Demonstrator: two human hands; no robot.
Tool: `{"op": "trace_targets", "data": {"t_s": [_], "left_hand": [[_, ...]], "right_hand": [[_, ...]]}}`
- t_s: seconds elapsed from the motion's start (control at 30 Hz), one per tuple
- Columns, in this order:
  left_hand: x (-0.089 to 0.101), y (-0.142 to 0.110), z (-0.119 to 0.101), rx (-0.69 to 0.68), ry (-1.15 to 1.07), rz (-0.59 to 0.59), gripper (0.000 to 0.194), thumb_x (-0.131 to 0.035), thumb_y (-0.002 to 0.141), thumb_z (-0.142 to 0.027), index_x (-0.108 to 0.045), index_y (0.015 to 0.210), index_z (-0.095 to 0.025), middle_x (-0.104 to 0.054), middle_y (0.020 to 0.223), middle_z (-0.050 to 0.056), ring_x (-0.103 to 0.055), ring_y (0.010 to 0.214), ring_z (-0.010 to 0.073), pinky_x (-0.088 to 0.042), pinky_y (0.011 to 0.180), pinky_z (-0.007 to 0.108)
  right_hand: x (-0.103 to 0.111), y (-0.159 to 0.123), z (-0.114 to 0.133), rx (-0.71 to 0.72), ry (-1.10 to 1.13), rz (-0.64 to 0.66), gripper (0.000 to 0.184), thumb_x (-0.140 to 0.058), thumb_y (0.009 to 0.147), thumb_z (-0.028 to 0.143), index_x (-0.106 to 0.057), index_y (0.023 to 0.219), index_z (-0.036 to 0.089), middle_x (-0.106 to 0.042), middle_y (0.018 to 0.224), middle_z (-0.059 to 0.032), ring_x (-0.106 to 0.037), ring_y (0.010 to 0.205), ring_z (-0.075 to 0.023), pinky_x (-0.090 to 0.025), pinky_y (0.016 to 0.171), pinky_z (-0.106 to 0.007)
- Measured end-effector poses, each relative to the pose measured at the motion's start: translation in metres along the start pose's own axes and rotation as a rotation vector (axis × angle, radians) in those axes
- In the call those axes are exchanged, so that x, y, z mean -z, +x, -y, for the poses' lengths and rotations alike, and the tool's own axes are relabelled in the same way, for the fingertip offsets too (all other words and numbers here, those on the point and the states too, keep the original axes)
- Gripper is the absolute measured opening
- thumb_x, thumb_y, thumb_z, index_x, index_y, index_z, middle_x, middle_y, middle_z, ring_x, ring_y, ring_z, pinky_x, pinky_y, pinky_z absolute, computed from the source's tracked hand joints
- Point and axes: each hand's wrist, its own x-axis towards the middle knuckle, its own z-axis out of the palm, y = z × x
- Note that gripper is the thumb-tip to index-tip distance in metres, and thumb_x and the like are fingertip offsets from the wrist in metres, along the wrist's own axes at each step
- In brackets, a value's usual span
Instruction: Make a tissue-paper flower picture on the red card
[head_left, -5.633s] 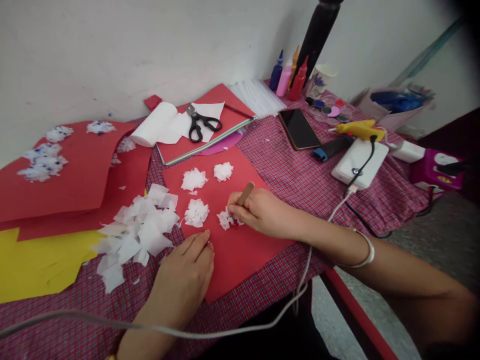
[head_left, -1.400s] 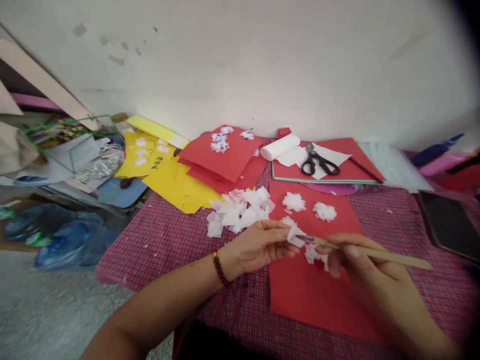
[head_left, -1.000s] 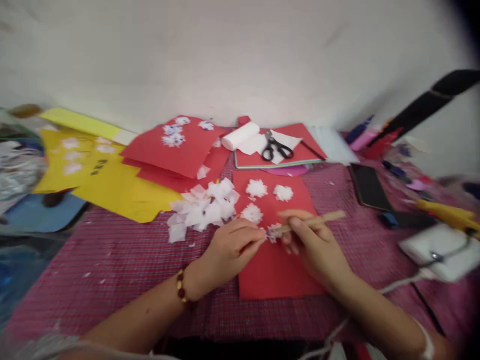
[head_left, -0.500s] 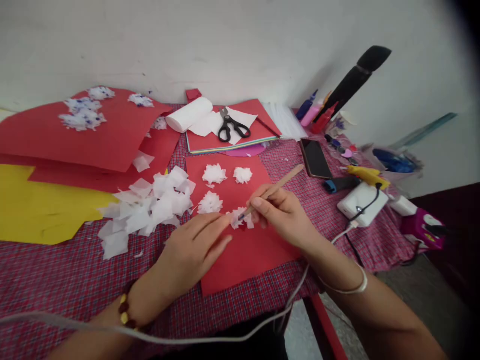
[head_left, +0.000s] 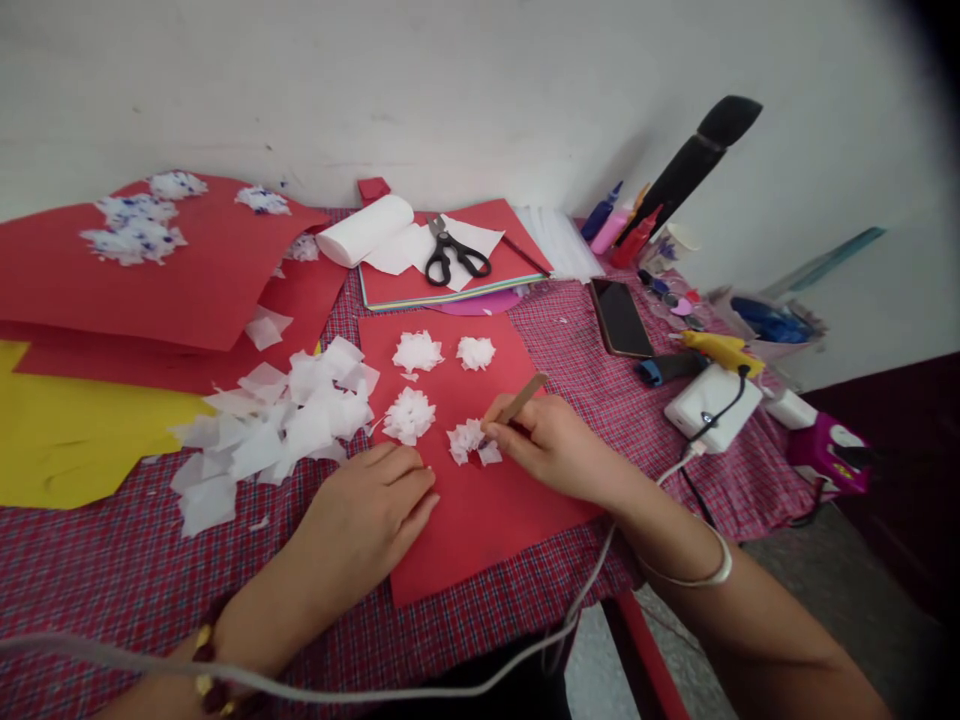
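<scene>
My right hand point(head_left: 570, 450) pinches a slim wooden stick point(head_left: 523, 398), tilted, its lower end against a small ruffled tuft of white paper point(head_left: 466, 440). That tuft sits on a red sheet point(head_left: 480, 530), with a little gap showing at its lower side. Three fuller white paper tufts are on the same sheet, among them one at the left point(head_left: 409, 415) and one at the top right point(head_left: 475, 352). Over the sheet's left edge rests my left hand point(head_left: 375, 510), palm down, fingers loosely bent, with nothing visible in it.
Cut white paper squares point(head_left: 300, 410) lie heaped left of the sheet. Behind are black-handled scissors point(head_left: 454, 255) and a white paper roll point(head_left: 367, 230). A phone point(head_left: 621, 318), a yellow glue gun point(head_left: 720, 350) and a white power box point(head_left: 712, 405) stand right. A white cable crosses in front.
My left hand has drawn back from the lower right tuft towards the sheet's left edge. The stick now stands steeper in my right hand, still at that tuft. The view has shifted slightly.
</scene>
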Motion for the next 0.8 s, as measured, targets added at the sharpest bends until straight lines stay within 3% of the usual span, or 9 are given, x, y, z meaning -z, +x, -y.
{"op": "trace_targets", "data": {"t_s": [0.2,0.4,0.53,0.7,0.8], "left_hand": [[0.002,0.000,-0.010,-0.023,0.114,0.061,0.014,-0.057,0.086,-0.020,-0.065,0.095,-0.014,-0.063,0.091,0.009,-0.056,0.083,0.0269,-0.052,0.071,0.044],[0.000,0.003,-0.011,-0.003,0.125,0.095,0.014,-0.058,0.085,-0.020,-0.065,0.096,-0.014,-0.063,0.092,0.009,-0.056,0.084,0.0269,-0.052,0.072,0.044],[0.004,0.001,-0.016,0.051,0.068,0.139,0.012,-0.056,0.089,-0.022,-0.064,0.096,-0.016,-0.062,0.093,0.008,-0.056,0.088,0.0250,-0.050,0.079,0.043],[0.044,-0.002,0.008,0.160,-0.091,0.061,0.015,-0.049,0.093,-0.018,-0.063,0.087,-0.018,-0.063,0.086,0.004,-0.059,0.080,0.0165,-0.049,0.073,0.029],[0.080,0.000,0.041,0.298,0.212,0.054,0.019,-0.045,0.092,-0.013,-0.061,0.083,-0.017,-0.063,0.083,0.006,-0.059,0.077,0.0190,-0.050,0.070,0.032]], "right_hand": [[-0.002,-0.003,0.000,0.066,0.022,0.004,0.021,-0.045,0.095,0.025,-0.058,0.080,0.018,-0.063,0.077,-0.0038,-0.056,0.069,-0.0142,-0.040,0.065,-0.028],[0.006,-0.001,-0.006,-0.064,0.337,-0.188,0.021,-0.049,0.093,0.029,-0.058,0.078,0.017,-0.056,0.067,0.0006,-0.051,0.059,-0.0105,-0.039,0.057,-0.024],[0.008,-0.001,-0.010,-0.099,0.523,-0.220,0.023,-0.052,0.092,0.034,-0.058,0.078,0.017,-0.051,0.059,0.0029,-0.046,0.051,-0.0089,-0.037,0.049,-0.022],[0.003,0.003,-0.022,-0.146,0.669,-0.287,0.025,-0.057,0.090,0.042,-0.063,0.085,0.019,-0.051,0.056,0.0029,-0.045,0.045,-0.0092,-0.035,0.043,-0.022],[0.000,0.007,-0.026,-0.146,0.708,-0.286,0.029,-0.060,0.087,0.048,-0.065,0.082,0.020,-0.052,0.056,0.0018,-0.046,0.044,-0.0100,-0.037,0.041,-0.023]]}}
